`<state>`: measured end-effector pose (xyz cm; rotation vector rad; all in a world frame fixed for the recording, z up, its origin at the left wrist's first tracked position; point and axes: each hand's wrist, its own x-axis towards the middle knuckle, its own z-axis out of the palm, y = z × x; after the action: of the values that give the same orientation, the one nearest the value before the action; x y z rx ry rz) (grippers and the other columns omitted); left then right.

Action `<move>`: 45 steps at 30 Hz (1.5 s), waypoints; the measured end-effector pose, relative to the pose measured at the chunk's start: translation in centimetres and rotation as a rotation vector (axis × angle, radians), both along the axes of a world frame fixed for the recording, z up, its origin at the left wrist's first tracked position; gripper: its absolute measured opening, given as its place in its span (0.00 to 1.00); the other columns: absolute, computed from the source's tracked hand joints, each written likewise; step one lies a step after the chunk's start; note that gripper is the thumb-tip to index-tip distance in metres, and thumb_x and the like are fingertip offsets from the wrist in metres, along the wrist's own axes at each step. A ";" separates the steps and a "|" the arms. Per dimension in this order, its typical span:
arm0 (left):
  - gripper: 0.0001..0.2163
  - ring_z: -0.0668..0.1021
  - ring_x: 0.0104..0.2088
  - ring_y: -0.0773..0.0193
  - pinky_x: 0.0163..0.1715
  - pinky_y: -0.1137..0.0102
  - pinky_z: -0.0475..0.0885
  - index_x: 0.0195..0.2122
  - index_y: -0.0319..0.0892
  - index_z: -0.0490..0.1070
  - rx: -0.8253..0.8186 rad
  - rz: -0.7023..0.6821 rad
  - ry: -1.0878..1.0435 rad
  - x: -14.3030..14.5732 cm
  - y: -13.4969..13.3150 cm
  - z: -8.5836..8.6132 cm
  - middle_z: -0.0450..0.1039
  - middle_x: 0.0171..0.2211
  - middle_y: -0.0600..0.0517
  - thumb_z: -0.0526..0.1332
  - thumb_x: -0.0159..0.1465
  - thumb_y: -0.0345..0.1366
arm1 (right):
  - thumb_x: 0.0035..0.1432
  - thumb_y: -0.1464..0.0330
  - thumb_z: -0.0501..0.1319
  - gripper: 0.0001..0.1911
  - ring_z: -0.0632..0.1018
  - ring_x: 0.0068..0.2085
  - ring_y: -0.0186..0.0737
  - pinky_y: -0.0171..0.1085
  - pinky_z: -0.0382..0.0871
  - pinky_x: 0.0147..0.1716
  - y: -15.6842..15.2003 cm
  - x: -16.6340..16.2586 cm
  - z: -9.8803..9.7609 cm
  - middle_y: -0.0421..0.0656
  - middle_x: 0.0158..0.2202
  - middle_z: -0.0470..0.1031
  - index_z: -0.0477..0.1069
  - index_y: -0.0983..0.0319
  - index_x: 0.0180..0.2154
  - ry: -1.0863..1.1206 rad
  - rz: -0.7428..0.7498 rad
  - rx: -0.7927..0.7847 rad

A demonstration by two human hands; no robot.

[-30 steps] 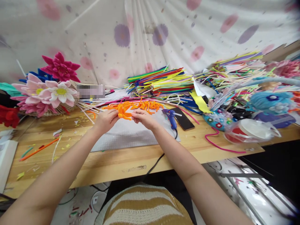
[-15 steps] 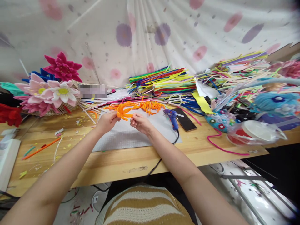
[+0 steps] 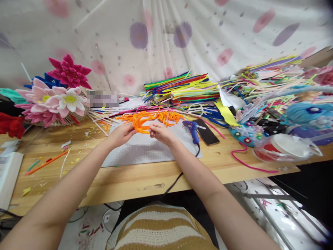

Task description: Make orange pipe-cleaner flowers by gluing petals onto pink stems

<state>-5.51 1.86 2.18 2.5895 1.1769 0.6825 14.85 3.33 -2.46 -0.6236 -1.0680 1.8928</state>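
My left hand (image 3: 122, 134) and my right hand (image 3: 160, 132) are both pinched on an orange pipe-cleaner piece (image 3: 140, 124) with looped petals, held between them just above a white mat (image 3: 145, 149). Behind it lies a loose heap of orange pipe cleaners (image 3: 163, 116). A blue glue gun (image 3: 192, 129) rests on the mat right of my right hand, beside a black phone (image 3: 206, 134).
Bundles of coloured pipe cleaners (image 3: 182, 88) lie at the back and right. Pipe-cleaner flowers (image 3: 56, 100) stand at the left. A pink pipe cleaner (image 3: 247, 163) and a plastic-wrapped roll (image 3: 283, 147) lie at the right. Scraps litter the wooden table (image 3: 130, 180) at the left.
Both hands stayed on the orange piece, shifting slightly; the right hand's fingers moved closer to the left hand along it. The view tilted a little.
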 end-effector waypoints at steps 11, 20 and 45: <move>0.12 0.68 0.19 0.71 0.20 0.75 0.63 0.25 0.40 0.67 -0.133 0.132 -0.136 1.3 -0.2 -0.3 0.64 0.21 0.54 0.51 0.60 0.40 | 0.52 0.67 0.61 0.13 0.56 0.19 0.28 0.31 0.52 0.19 -2.0 -2.0 0.5 0.34 0.16 0.56 0.58 0.61 0.21 0.312 -0.233 -0.182; 0.15 0.69 0.16 0.73 0.16 0.76 0.67 0.28 0.38 0.68 -0.624 -0.006 -0.314 -0.1 -0.6 0.5 0.58 0.19 0.57 0.54 0.59 0.46 | 0.49 0.51 0.59 0.21 0.60 0.19 0.27 0.30 0.54 0.20 -0.6 0.2 0.3 0.35 0.16 0.60 0.63 0.63 0.21 -0.089 -0.077 0.057; 0.17 0.63 0.16 0.74 0.14 0.76 0.62 0.28 0.40 0.67 -0.515 0.005 -0.351 1.5 -1.0 0.4 0.63 0.21 0.55 0.55 0.57 0.51 | 0.50 0.63 0.63 0.16 0.55 0.21 0.28 0.30 0.52 0.20 -1.5 -1.1 -0.3 0.34 0.18 0.53 0.58 0.61 0.21 0.304 -0.093 0.003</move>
<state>-3.97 0.83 2.53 1.9512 1.0729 0.6889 13.73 1.87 -2.77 -0.3610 -0.8316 1.8338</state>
